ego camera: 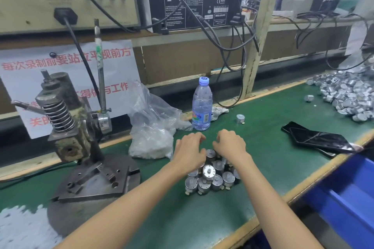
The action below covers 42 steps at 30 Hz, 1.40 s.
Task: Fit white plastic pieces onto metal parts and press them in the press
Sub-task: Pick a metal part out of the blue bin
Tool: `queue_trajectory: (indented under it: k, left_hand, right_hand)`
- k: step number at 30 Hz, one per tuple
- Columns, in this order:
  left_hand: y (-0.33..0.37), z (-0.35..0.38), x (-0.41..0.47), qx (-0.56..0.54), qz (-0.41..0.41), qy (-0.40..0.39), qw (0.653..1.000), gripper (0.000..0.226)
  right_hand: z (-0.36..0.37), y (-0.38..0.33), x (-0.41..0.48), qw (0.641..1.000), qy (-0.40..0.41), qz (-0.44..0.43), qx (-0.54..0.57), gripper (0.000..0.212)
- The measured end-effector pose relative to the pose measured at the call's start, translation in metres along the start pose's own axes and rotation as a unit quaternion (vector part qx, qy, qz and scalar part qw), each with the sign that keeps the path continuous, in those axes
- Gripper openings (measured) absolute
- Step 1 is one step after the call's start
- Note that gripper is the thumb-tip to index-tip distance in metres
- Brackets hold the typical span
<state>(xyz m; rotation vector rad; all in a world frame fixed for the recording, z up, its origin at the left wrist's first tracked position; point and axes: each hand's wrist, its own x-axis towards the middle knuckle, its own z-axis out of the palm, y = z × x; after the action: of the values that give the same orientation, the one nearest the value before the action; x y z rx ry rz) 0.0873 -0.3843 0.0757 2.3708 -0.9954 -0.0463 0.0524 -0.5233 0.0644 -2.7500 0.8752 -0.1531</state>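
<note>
The motor cluster (210,177) is flanked by left hand (189,151) and right hand (230,144), fingers curled, any pinch not discernible; it could be scattered by a hasty sweep.

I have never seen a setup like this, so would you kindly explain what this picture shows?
No robot here: the one picture comes from a camera on a person's head, looking down at their own hands. The left hand and right hand reach with curled fingers over a cluster of small cylindrical metal parts on the green bench mat; whether either grips one is hidden. At left stands a manual lever press. Beside it lies a clear plastic bag of white pieces, then a water bottle. A bigger pile of metal parts lies far right, two dark phones nearer.
</note>
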Motion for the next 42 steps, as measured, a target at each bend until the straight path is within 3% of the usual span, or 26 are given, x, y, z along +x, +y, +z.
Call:
queue_trajectory:
  k: [9,24,34,42]
  left_hand:
    - [-0.018,-0.065,-0.045,0.001,0.066,0.076,0.995,0.038]
    - [-0.075,-0.204,-0.187,0.072,0.019,0.225,0.971,0.035]
    - [-0.141,-0.267,-0.285,0.135,-0.11,0.285,0.943,0.036]
    - [-0.199,-0.288,-0.364,0.27,-0.283,0.303,0.869,0.036]
  right_hand:
    - [-0.051,-0.059,-0.041,0.978,0.106,-0.115,0.137,0.019]
    - [-0.065,-0.241,-0.14,0.85,0.173,-0.399,0.296,0.013]
    - [-0.036,-0.352,-0.207,0.8,0.048,-0.534,0.27,0.016]
    - [0.003,-0.443,-0.273,0.777,-0.042,-0.604,0.174,0.019]
